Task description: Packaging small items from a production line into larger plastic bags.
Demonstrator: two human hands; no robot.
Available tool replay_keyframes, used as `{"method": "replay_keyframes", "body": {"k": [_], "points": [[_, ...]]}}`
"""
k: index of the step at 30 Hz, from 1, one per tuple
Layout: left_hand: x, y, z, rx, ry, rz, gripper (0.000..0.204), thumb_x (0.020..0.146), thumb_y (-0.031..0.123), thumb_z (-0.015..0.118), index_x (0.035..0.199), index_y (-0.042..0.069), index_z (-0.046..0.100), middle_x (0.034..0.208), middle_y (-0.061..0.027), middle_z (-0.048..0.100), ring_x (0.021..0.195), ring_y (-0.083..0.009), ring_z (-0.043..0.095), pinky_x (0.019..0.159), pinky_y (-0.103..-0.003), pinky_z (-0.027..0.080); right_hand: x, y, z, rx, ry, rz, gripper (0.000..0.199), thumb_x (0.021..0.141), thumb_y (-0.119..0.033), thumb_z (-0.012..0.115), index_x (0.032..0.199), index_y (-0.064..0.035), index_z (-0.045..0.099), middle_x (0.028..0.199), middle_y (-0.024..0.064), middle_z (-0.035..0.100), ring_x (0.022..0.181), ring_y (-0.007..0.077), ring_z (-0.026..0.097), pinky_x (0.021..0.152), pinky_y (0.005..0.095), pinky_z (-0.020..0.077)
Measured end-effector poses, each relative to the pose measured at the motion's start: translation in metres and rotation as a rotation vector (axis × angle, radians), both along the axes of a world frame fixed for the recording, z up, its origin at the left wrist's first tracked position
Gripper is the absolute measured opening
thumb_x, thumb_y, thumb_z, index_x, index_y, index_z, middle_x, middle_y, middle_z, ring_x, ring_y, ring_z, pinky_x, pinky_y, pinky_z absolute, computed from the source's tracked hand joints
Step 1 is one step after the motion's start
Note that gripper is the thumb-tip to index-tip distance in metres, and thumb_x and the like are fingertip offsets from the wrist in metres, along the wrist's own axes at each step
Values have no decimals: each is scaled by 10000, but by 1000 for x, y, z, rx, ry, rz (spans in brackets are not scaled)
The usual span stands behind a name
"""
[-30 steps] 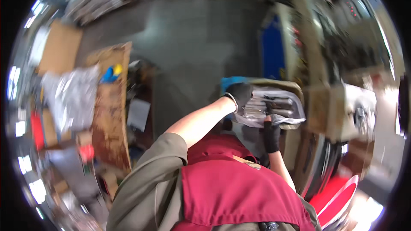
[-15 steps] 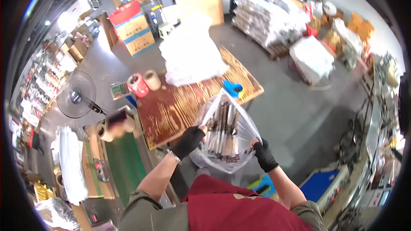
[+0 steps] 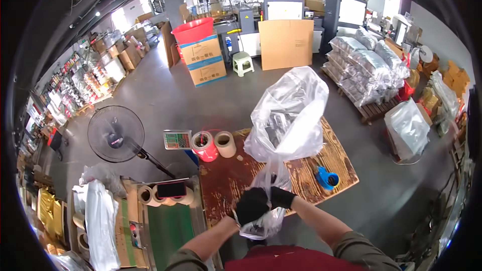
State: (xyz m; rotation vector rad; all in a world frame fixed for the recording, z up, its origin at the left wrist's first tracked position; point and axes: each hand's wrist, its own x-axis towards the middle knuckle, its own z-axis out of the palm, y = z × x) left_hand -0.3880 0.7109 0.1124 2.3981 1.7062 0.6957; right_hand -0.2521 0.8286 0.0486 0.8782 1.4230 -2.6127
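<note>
A clear plastic bag (image 3: 267,222) was held, both grips closed on it, by the black-gloved left hand (image 3: 252,206) and black-gloved right hand (image 3: 282,198) at the worn brown wooden desk (image 3: 219,179).

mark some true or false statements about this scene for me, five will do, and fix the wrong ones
1. Both the left hand and right hand are at the small bag. True.
2. The big bag is on the floor. False: the big bag is on the table.
3. The blue item lies on the table. True.
4. The fan stands right of the table. False: the fan is to its left.
5. The red tub sits on stacked boxes. True.
</note>
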Motion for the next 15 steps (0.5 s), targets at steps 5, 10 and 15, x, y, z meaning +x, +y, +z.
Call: {"method": "replay_keyframes", "body": {"k": [5,10,15], "points": [[53,-9,-42,-118,30,167,170,689,201,608,709,32,621,789,-165,608,784,-321,590,690,-428,474,-42,51,-132,-76,188,225,336,932,-331,440,1095,-69,572,1018,44,625,892,162,595,783,304,489],[72,-24,-82,-624,264,74,281,705,320,625,813,61,632,903,-141,607,920,-341,554,816,-458,433,-59,64,-101,659,110,563,353,876,-329,531,1109,-70,585,1071,79,618,973,166,581,839,297,467],[74,-42,-91,-438,291,97,367,675,379,639,919,106,616,1200,-140,514,1218,-308,407,988,-579,267,-34,95,-52,730,234,533,356,833,-294,587,1108,-68,595,1095,85,612,1028,168,569,859,294,461]]}}
